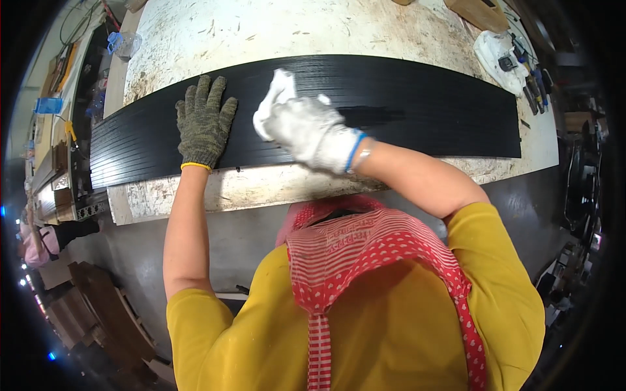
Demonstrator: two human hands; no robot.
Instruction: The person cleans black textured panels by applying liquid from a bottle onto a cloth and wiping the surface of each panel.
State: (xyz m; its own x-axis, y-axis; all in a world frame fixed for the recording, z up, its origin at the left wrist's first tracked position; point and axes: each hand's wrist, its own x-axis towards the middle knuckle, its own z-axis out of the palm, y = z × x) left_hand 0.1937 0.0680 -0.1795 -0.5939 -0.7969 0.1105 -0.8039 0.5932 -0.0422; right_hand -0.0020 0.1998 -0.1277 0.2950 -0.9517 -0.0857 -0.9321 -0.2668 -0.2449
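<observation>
A long black grooved panel (417, 98) lies across the worktable in front of me. My left hand (203, 124), in a grey-green knit glove with a yellow cuff, rests flat on the panel's left part with its fingers spread. Over the panel's middle, my right hand (306, 130) wears a white glove with a blue cuff and is closed on a white cloth (277, 94). The cloth touches the black surface. Just right of that hand, a darker, wet-looking streak (372, 116) marks the panel.
The panel rests on a stained whitish worktable (274, 29). At its right end are a crumpled white plastic bag (499, 62) and several hand tools (538, 91). A clear plastic bottle (124, 45) stands at the far left. Brown boards (107, 313) lean low at left; another person (42, 241) is beyond.
</observation>
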